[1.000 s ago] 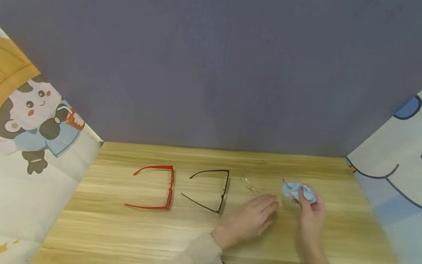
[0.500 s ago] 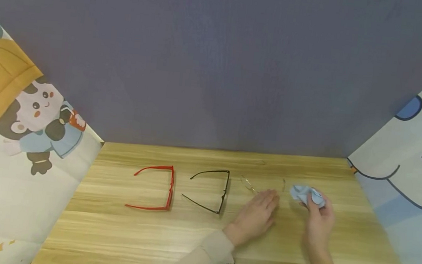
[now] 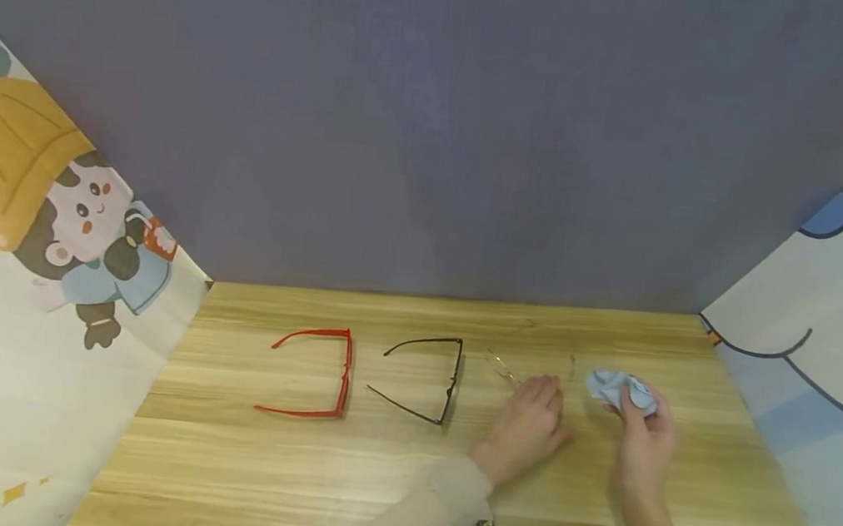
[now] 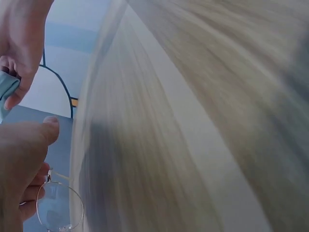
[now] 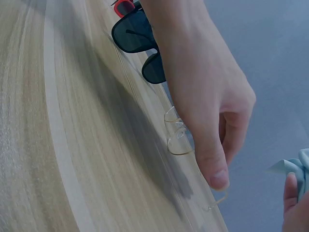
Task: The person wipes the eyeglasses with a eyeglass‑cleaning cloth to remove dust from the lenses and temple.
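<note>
Glasses with thin gold wire rims are showing, partly hidden by our left hand, over the wood-grain table, and we cannot tell whether it is gripping them. Our right hand is pinching a crumpled light-blue cloth nearby, while black-framed, dark-lensed sunglasses are resting open to the left.

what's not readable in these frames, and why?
Head: part of the wire glasses, and any grip on them, under the left hand.
Left wrist: rest of those glasses, cut off by the bottom edge.
Right wrist: most of the red glasses, behind the black glasses and past the top edge.
Left wrist: table, blurred.
</note>
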Available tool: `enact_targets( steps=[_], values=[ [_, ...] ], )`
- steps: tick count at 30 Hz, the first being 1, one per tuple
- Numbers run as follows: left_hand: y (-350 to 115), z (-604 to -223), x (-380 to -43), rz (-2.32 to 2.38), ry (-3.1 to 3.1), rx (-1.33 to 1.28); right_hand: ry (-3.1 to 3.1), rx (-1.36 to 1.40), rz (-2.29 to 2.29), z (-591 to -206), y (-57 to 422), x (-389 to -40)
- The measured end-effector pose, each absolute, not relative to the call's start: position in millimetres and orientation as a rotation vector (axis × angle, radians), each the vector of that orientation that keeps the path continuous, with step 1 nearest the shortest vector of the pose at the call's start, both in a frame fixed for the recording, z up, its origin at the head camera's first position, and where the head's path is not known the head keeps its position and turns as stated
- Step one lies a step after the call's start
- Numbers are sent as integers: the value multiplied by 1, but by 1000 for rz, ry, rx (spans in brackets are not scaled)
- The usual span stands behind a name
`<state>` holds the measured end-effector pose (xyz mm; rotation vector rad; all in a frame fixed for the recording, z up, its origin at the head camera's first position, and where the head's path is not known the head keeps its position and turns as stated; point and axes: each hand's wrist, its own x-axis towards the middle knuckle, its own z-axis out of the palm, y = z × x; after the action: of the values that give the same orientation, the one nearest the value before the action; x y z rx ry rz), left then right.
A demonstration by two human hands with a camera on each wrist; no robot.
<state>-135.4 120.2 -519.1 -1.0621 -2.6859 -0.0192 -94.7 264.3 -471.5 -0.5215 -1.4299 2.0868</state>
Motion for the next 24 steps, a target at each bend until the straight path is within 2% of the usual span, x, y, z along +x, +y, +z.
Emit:
enact_targets(
  steps=[18,24],
  values=[
    [124,-517,-132,75,-2644,-919,-1458,-494,2076,-472,265,-93],
    [118,-503,-128,97,-2686,-884,-1468,-481,2073,-473,264,-92]
  ],
)
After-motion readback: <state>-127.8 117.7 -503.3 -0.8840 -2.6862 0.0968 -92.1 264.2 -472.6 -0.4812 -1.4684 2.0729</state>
